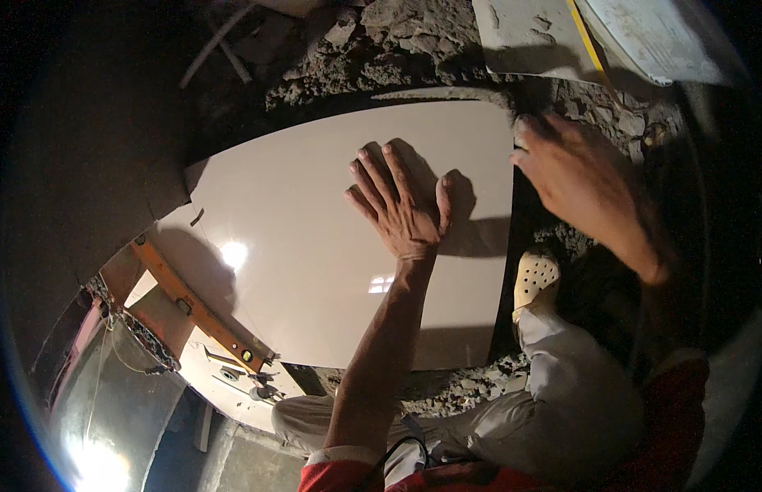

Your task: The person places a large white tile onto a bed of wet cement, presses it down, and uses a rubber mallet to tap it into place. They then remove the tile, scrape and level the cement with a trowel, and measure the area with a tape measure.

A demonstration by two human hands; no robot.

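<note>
A large, glossy, pale tile (299, 189) lies over the rough ground in front of me. My left hand (401, 209) rests on it, palm down with the fingers spread, right of its middle. At the tile's far right corner, my right hand (573, 164) has its fingers curled in, with the tips close to the edge. Whether those fingers pinch the edge, a bit of mortar or something else is hidden. An orange spirit level (196, 307) lies along the tile's left side.
Broken mortar and rubble (422, 41) border the far edge; gravel (471, 387) shows along the near one. My foot in a cream clog (535, 283) stands by the right edge. Small tools (233, 373) lie at the lower left. A whitish container (659, 37) is at the far right.
</note>
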